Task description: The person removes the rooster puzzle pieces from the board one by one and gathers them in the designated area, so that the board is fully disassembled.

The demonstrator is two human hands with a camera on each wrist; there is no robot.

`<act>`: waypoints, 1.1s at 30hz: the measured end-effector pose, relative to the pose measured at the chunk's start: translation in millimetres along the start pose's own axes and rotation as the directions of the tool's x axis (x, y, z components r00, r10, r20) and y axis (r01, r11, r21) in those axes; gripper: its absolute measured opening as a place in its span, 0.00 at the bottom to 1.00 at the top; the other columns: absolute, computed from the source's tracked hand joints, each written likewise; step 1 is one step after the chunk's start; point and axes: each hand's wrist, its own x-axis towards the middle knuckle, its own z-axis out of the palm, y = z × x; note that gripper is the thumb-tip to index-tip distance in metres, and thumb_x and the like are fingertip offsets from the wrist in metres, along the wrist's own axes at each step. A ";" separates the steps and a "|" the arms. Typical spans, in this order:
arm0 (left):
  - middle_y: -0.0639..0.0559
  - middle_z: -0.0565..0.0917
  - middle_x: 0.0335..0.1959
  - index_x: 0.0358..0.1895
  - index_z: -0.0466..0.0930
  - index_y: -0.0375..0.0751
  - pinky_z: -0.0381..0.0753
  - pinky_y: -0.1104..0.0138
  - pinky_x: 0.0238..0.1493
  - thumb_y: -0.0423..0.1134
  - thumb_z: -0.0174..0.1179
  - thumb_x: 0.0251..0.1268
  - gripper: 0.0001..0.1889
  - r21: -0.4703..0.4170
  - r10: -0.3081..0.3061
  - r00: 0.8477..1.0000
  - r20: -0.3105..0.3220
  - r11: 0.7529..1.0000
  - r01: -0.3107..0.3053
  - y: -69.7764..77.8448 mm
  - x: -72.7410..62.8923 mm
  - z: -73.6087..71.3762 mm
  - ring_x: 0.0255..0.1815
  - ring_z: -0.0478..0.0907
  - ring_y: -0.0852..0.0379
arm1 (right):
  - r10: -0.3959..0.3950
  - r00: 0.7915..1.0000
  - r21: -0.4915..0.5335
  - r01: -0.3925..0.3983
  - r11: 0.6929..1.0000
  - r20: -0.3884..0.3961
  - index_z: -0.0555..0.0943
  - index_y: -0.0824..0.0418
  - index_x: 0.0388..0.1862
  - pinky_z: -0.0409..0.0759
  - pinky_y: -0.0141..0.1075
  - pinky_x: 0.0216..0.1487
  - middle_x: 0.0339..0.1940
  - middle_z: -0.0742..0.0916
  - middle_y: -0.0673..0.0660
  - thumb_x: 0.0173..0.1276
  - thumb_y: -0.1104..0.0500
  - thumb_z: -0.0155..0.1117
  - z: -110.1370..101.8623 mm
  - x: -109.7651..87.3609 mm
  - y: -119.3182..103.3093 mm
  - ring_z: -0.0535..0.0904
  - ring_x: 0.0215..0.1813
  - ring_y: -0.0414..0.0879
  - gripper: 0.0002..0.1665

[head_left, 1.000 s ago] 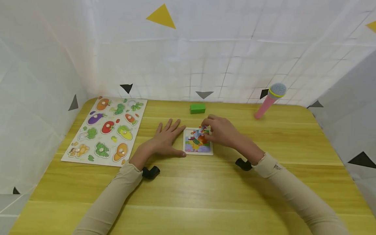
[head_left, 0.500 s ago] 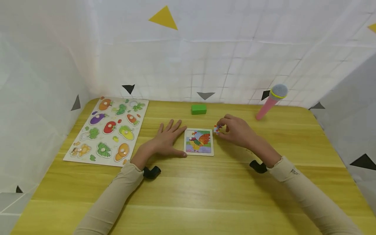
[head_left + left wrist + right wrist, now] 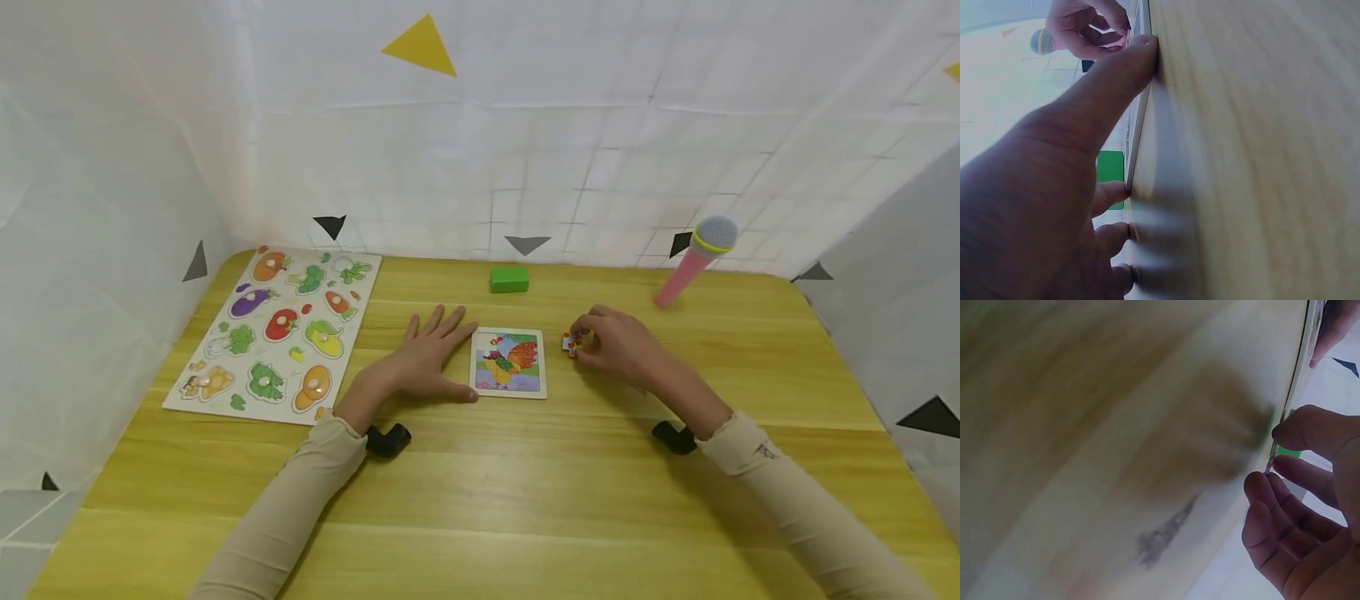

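A small square jigsaw puzzle [image 3: 507,363] with a pale frame and a colourful rooster picture lies flat on the wooden table. My left hand [image 3: 427,358] rests beside it with fingers spread, the thumb and index fingertip at the frame's left edge. In the left wrist view, that thumb [image 3: 1116,78] lies along the edge of the frame [image 3: 1139,119]. To the right of the puzzle, my right hand [image 3: 618,343] pinches a light blue puzzle piece [image 3: 570,343] with red and yellow marks. From the right wrist, the piece [image 3: 1270,461] shows edge-on between thumb and fingers.
A white board [image 3: 273,337] with knobbed vegetable pieces lies at the left. Behind the jigsaw sits a green block [image 3: 509,280]. A pink toy microphone [image 3: 693,260] is at the back right, near the white sheet wall [image 3: 420,175].
My right hand has drawn the puzzle piece away from the rooster picture, to the right and down close to the table. My left hand stays at the frame.
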 end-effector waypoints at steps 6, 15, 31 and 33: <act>0.47 0.36 0.82 0.82 0.44 0.51 0.25 0.41 0.73 0.72 0.64 0.55 0.58 0.006 0.002 1.000 0.004 1.000 -0.002 0.7 -0.4 0.4 0.80 0.26 0.42 | -0.002 1.000 -0.009 0.002 1.000 -0.003 0.86 0.62 0.44 0.76 0.43 0.37 0.36 0.81 0.55 0.56 0.61 0.75 5.2 -1.5 1.2 0.76 0.33 0.46 0.15; 0.47 0.36 0.83 0.83 0.44 0.51 0.25 0.41 0.73 0.73 0.63 0.55 0.58 0.021 0.014 1.000 -0.004 1.000 -0.014 -0.6 2.9 3.7 0.80 0.26 0.42 | -0.011 1.000 -0.009 0.011 1.000 0.001 0.85 0.61 0.44 0.77 0.44 0.38 0.37 0.81 0.55 0.56 0.63 0.73 7.2 -3.5 3.8 0.76 0.34 0.46 0.15; 0.47 0.36 0.83 0.83 0.43 0.51 0.24 0.41 0.73 0.72 0.63 0.55 0.59 0.023 0.003 1.000 0.002 1.000 -0.003 1.7 2.0 0.5 0.80 0.26 0.42 | -0.042 0.992 0.033 0.047 0.998 -0.122 0.85 0.64 0.45 0.81 0.47 0.41 0.41 0.84 0.59 0.62 0.62 0.67 -3.8 12.0 -27.9 0.83 0.42 0.53 0.13; 0.47 0.36 0.83 0.83 0.43 0.51 0.24 0.41 0.73 0.72 0.64 0.54 0.59 0.028 -0.002 1.000 0.005 1.000 0.001 2.1 1.1 0.6 0.80 0.26 0.42 | -0.065 0.992 0.046 0.071 0.996 -0.112 0.85 0.64 0.45 0.82 0.47 0.41 0.41 0.84 0.59 0.64 0.61 0.66 -1.0 15.7 -35.6 0.83 0.42 0.54 0.13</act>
